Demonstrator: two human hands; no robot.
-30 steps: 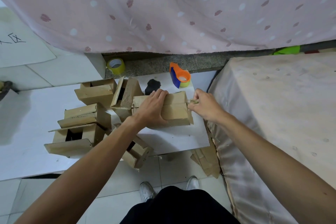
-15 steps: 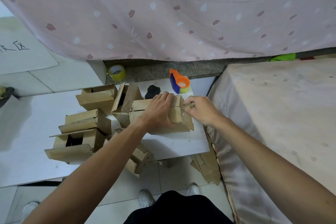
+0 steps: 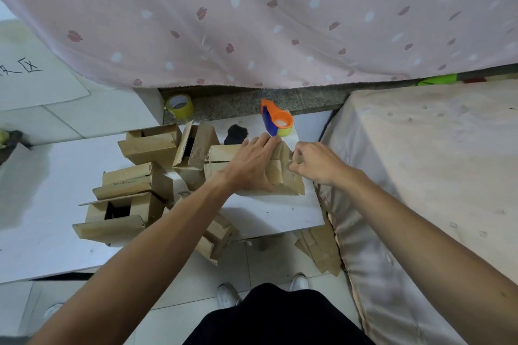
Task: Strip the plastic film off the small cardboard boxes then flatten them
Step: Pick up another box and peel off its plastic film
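Observation:
A small brown cardboard box (image 3: 283, 176) lies on the white board (image 3: 269, 213) at its right end. My left hand (image 3: 252, 165) lies flat across the box's top with straight fingers and presses it down. My right hand (image 3: 314, 162) is at the box's right end, its thumb and fingers pinching a small strip of film (image 3: 297, 159) at the top corner. Several more small boxes stand to the left: one open at the back (image 3: 151, 145), one tipped up (image 3: 196, 145), a stacked pair (image 3: 126, 199).
An orange and blue tape dispenser (image 3: 276, 119) and a yellow tape roll (image 3: 179, 105) sit behind the boxes. A black lump (image 3: 236, 133) lies by the dispenser. Flattened cardboard (image 3: 319, 252) leans under the board's right edge. A cloth-covered surface (image 3: 420, 176) rises at the right.
The right hand has moved left and up along the box's right end while pinching the film. The left hand slid toward the box's right end and flattened on top.

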